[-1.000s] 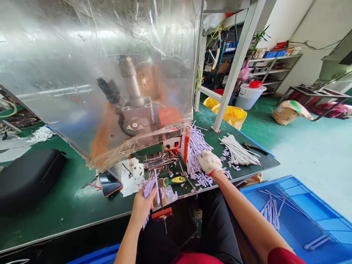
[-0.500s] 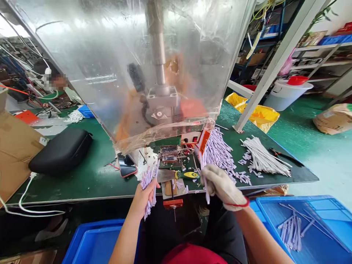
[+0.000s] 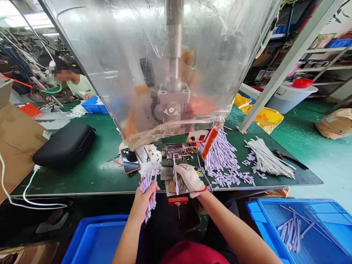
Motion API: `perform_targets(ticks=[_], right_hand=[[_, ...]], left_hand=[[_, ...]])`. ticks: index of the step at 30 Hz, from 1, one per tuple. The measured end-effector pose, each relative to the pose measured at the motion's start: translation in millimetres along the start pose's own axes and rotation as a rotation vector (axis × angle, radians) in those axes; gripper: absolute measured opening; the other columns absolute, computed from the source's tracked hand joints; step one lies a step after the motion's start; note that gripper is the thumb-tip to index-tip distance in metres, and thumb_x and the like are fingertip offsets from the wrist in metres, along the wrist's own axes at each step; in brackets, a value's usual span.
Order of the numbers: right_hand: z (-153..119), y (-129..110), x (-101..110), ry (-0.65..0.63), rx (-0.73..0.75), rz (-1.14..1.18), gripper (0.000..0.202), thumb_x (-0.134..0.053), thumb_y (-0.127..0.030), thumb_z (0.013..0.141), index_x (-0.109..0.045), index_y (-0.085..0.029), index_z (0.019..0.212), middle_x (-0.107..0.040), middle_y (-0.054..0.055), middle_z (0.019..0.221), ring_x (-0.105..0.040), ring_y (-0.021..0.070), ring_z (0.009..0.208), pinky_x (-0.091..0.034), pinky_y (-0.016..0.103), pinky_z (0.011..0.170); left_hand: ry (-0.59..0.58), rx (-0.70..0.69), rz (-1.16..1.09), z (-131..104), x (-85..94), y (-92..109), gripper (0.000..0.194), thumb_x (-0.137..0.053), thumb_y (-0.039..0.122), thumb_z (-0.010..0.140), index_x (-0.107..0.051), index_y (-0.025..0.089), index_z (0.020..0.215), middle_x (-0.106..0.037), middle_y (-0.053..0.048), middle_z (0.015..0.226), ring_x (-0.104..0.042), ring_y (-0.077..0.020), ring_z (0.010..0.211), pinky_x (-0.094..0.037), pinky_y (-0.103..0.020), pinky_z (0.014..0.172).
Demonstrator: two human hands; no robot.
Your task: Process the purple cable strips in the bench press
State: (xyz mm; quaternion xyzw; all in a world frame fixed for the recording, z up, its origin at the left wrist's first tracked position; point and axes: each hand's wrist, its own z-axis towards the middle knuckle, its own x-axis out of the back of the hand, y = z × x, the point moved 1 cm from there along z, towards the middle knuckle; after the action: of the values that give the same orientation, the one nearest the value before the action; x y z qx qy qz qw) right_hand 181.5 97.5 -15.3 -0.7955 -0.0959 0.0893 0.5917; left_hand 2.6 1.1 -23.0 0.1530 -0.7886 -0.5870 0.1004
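My bare left hand (image 3: 145, 198) is closed around a bundle of thin lilac strips (image 3: 148, 179) at the table's front edge. My gloved right hand (image 3: 189, 178) pinches a single lilac strip (image 3: 176, 185). That strip's far end reaches the small metal block (image 3: 173, 151) beneath the press, whose ram (image 3: 174, 69) shows behind a clear plastic guard. Under my right hand lies a scraper, mostly hidden, with its green and yellow handle (image 3: 200, 174) partly showing. A heap of lilac strips (image 3: 220, 154) is on the table to the right.
A phone (image 3: 130, 160) and a black case (image 3: 64, 145) lie on the left. White strips (image 3: 271, 157) and pliers (image 3: 291, 160) are at right. Blue trays (image 3: 310, 223) stand below the table on both sides. Another person (image 3: 79, 84) sits at the far left.
My right hand has moved left and forward from beside the lilac heap, bringing its strip to the metal block. My left hand still holds the bundle. The view has shifted slightly.
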Motion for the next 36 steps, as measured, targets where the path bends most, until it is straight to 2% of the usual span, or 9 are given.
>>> perform_targets(ticks=[8, 14, 17, 21, 25, 29, 32, 34, 36], right_hand=[[1.1, -4.8, -2.1, -0.008, -0.045, 0.027, 0.033, -0.058, -0.048, 0.08, -0.052, -0.02, 0.065, -0.055, -0.002, 0.046, -0.048, 0.0102, 0.032, -0.036, 0.019, 0.03], [-3.2, -9.7, -0.5, -0.014, -0.062, 0.007, 0.033, -0.058, -0.05, 0.081, -0.053, -0.02, 0.068, -0.056, -0.002, 0.049, -0.049, 0.011, 0.034, -0.035, 0.021, 0.032], [-10.7, -15.8, 2.2, 0.056, -0.011, -0.06, 0.036, -0.06, -0.054, 0.082, -0.052, -0.021, 0.07, -0.057, -0.002, 0.053, -0.05, 0.011, 0.039, -0.039, 0.022, 0.036], [-24.2, -28.6, 4.1, 0.046, 0.225, -0.123, 0.035, -0.062, -0.054, 0.084, -0.062, -0.019, 0.082, -0.063, 0.0, 0.068, -0.054, 0.0105, 0.053, -0.042, 0.021, 0.049], [-37.1, -30.5, 0.5, -0.013, 0.194, -0.061, 0.034, -0.063, -0.051, 0.083, -0.058, -0.019, 0.073, -0.059, -0.001, 0.057, -0.051, 0.0104, 0.049, -0.038, 0.02, 0.046], [-51.0, -25.0, -2.1, 0.025, 0.191, 0.07, 0.038, -0.06, -0.05, 0.086, -0.051, -0.019, 0.066, -0.054, -0.002, 0.051, -0.046, 0.009, 0.044, -0.036, 0.02, 0.044], [-52.1, -28.5, 28.5, 0.214, 0.215, 0.129, 0.037, -0.061, -0.052, 0.083, -0.053, -0.02, 0.066, -0.055, -0.001, 0.053, -0.045, 0.0095, 0.042, -0.036, 0.021, 0.042], [-45.5, -34.6, 76.4, 0.511, 0.248, 0.137, 0.036, -0.058, -0.054, 0.082, -0.056, -0.021, 0.07, -0.054, 0.0, 0.054, -0.045, 0.0106, 0.042, -0.036, 0.022, 0.04], [-33.5, -39.4, 133.9, 0.674, 0.265, 0.136, 0.036, -0.044, -0.054, 0.088, -0.057, -0.021, 0.078, -0.057, 0.002, 0.06, -0.048, 0.0119, 0.046, -0.039, 0.023, 0.044]], left_hand=[[-0.091, -0.017, 0.01, 0.8, -0.8, 0.8, 0.042, -0.072, 0.054, 0.078, -0.068, 0.013, 0.068, -0.059, 0.0, 0.056, -0.039, -0.0043, 0.04, -0.029, -0.016, 0.039], [-0.126, -0.066, 0.101, -0.3, -1.9, 7.9, 0.041, -0.072, 0.054, 0.076, -0.071, 0.013, 0.07, -0.059, -0.001, 0.054, -0.039, -0.007, 0.039, -0.031, -0.02, 0.04], [-0.173, -0.097, 0.191, -1.1, -3.6, 14.2, 0.038, -0.069, 0.052, 0.078, -0.072, 0.015, 0.07, -0.059, -0.001, 0.055, -0.04, -0.0079, 0.04, -0.033, -0.021, 0.042], [-0.253, -0.143, 0.318, -0.4, -5.2, 22.2, 0.038, -0.068, 0.05, 0.079, -0.072, 0.016, 0.065, -0.058, -0.002, 0.053, -0.042, -0.0094, 0.042, -0.035, -0.023, 0.044], [-0.388, -0.17, 0.365, -0.9, -10.6, 30.6, 0.038, -0.069, 0.049, 0.08, -0.069, 0.017, 0.059, -0.055, -0.001, 0.049, -0.045, -0.0113, 0.043, -0.035, -0.024, 0.045], [-0.364, -0.161, 0.347, -6.3, -19.6, 37.5, 0.036, -0.073, 0.05, 0.076, -0.067, 0.018, 0.058, -0.042, 0.004, 0.041, -0.04, -0.0108, 0.04, -0.032, -0.023, 0.042], [-0.405, -0.114, 0.294, -11.8, -15.8, 36.2, 0.04, -0.075, 0.053, 0.073, -0.065, 0.018, 0.056, -0.042, 0.003, 0.041, -0.037, -0.0094, 0.038, -0.028, -0.023, 0.04], [-0.435, -0.067, 0.238, -13.6, -4.7, 32.8, 0.042, -0.076, 0.055, 0.072, -0.064, 0.018, 0.055, -0.043, 0.003, 0.04, -0.035, -0.0086, 0.036, -0.026, -0.023, 0.039], [-0.391, -0.032, 0.164, -11.9, 7.5, 29.5, 0.041, -0.074, 0.056, 0.073, -0.064, 0.018, 0.06, -0.045, 0.003, 0.038, -0.037, -0.0095, 0.035, -0.03, -0.023, 0.04]])
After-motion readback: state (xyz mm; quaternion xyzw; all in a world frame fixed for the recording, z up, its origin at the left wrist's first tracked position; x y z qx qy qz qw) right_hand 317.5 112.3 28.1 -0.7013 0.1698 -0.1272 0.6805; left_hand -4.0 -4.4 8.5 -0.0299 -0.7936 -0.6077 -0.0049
